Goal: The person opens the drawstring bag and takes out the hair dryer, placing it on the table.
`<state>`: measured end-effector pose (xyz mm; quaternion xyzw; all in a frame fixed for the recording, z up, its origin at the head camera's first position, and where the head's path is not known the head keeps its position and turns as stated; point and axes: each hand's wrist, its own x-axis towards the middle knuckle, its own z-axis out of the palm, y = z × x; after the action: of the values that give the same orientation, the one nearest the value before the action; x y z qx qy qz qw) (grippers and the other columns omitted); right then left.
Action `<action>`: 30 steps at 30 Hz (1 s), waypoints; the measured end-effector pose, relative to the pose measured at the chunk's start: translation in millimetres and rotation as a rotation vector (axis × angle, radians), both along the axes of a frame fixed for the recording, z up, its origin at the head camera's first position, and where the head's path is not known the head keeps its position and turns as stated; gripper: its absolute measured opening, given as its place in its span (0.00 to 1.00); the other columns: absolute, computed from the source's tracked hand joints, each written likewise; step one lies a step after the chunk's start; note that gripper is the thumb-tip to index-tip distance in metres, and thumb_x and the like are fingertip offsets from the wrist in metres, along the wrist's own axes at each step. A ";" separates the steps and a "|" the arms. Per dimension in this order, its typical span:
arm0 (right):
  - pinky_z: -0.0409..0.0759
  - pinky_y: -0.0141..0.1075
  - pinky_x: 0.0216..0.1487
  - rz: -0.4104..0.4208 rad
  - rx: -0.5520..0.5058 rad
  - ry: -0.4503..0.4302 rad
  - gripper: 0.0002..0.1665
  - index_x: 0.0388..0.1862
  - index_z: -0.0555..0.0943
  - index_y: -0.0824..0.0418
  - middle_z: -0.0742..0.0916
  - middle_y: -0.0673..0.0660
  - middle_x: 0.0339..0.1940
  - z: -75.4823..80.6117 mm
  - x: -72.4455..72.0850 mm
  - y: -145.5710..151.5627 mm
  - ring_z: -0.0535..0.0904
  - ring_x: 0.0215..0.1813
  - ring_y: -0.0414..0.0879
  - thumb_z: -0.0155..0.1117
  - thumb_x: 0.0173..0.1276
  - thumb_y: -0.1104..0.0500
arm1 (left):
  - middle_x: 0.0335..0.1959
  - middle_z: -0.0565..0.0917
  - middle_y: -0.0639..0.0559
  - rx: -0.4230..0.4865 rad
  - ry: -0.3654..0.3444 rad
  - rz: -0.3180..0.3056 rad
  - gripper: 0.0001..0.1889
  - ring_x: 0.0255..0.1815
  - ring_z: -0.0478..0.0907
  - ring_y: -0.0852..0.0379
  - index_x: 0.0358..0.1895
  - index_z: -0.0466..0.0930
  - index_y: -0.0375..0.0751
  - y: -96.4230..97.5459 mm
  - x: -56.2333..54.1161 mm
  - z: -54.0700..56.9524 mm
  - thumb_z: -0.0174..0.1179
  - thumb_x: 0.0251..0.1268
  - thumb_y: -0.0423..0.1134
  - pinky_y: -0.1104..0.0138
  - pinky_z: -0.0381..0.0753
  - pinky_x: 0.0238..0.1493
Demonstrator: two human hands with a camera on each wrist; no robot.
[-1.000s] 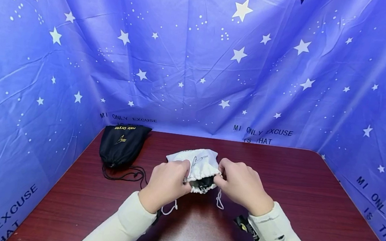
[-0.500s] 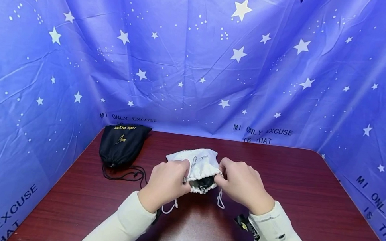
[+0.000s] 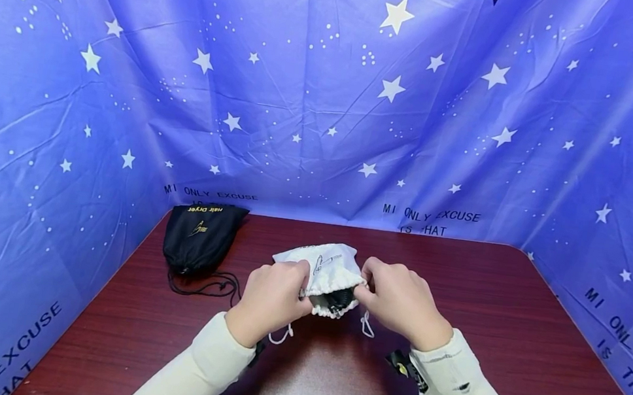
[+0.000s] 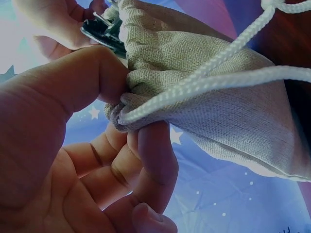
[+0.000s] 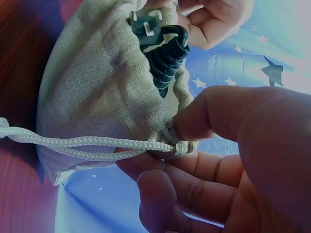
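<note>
A white drawstring bag (image 3: 334,265) lies on the table with its gathered mouth toward me. My left hand (image 3: 275,294) pinches the left end of the mouth between thumb and fingers. At the other end my right hand (image 3: 401,300) pinches the rim, beside a looped white cord (image 5: 87,145). The mouth gapes between the two hands. Inside sits a black plug with a coiled black cable (image 5: 167,63); its metal prongs show in the right wrist view. The rest of the contents is hidden by the cloth.
A black drawstring bag (image 3: 201,242) marked "Hair Dryer" lies at the table's back left, its black cord (image 3: 216,287) trailing toward me. Blue star-printed cloth (image 3: 329,94) hangs around the dark red wooden table (image 3: 488,297) at the back and both sides.
The right hand has shifted very slightly right, widening the bag's mouth a little. The white cord loop by it has swung right. The left hand has barely moved.
</note>
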<state>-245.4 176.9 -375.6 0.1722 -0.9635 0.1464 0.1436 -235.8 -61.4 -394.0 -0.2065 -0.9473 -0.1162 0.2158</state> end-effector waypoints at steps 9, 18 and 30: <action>0.69 0.41 0.22 -0.004 0.008 0.001 0.06 0.31 0.78 0.46 0.78 0.42 0.18 0.5 -1.3 1.5 0.73 0.22 0.43 0.68 0.58 0.51 | 0.17 0.69 0.65 0.002 -0.002 0.003 0.16 0.15 0.67 0.57 0.23 0.67 0.54 -0.6 -0.3 0.4 0.71 0.42 0.42 0.62 0.62 0.14; 0.69 0.41 0.23 -0.011 0.010 -0.005 0.06 0.31 0.78 0.46 0.79 0.41 0.19 -0.7 -2.3 3.0 0.73 0.23 0.43 0.68 0.59 0.51 | 0.17 0.69 0.65 -0.002 -0.005 0.005 0.16 0.15 0.68 0.57 0.23 0.67 0.55 -1.0 -0.6 0.1 0.70 0.42 0.41 0.62 0.62 0.15; 0.69 0.41 0.23 -0.020 0.013 -0.017 0.06 0.31 0.78 0.46 0.80 0.42 0.19 0.3 -3.4 5.2 0.74 0.23 0.44 0.68 0.59 0.51 | 0.17 0.70 0.64 -0.013 -0.019 0.014 0.15 0.16 0.69 0.57 0.24 0.68 0.55 -1.2 -0.9 0.3 0.69 0.42 0.41 0.61 0.62 0.15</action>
<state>-248.9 182.0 -375.3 0.1620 -0.9674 0.1400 0.1356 -236.7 -62.6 -393.8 -0.2001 -0.9515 -0.1105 0.2061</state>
